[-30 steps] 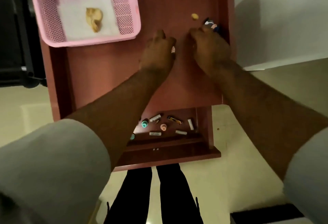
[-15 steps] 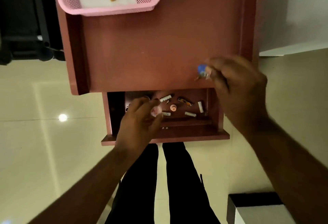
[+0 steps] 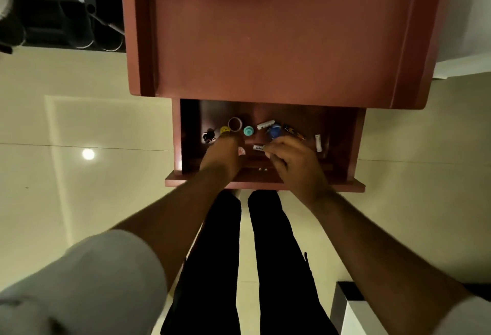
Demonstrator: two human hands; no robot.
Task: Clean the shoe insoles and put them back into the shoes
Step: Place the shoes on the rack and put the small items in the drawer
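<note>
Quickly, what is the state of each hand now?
Left hand: in the open drawer, grip cannot be told.
Right hand: fingers curled beside a blue object, grip cannot be told.

Two dark shoes (image 3: 90, 33) in the dim upper-left corner, left of the reddish table (image 3: 265, 42) and at its far end. They sit side by side, close together, toes toward the camera. Uppers are black or near black; detail is lost in shadow. A thin pale sole edge curves round each toe, the nearer-left shoe (image 3: 79, 38) and the one beside the table (image 3: 111, 42). Both rest level on a dark surface beside the cream floor; lacing and interiors can't be made out.
</note>
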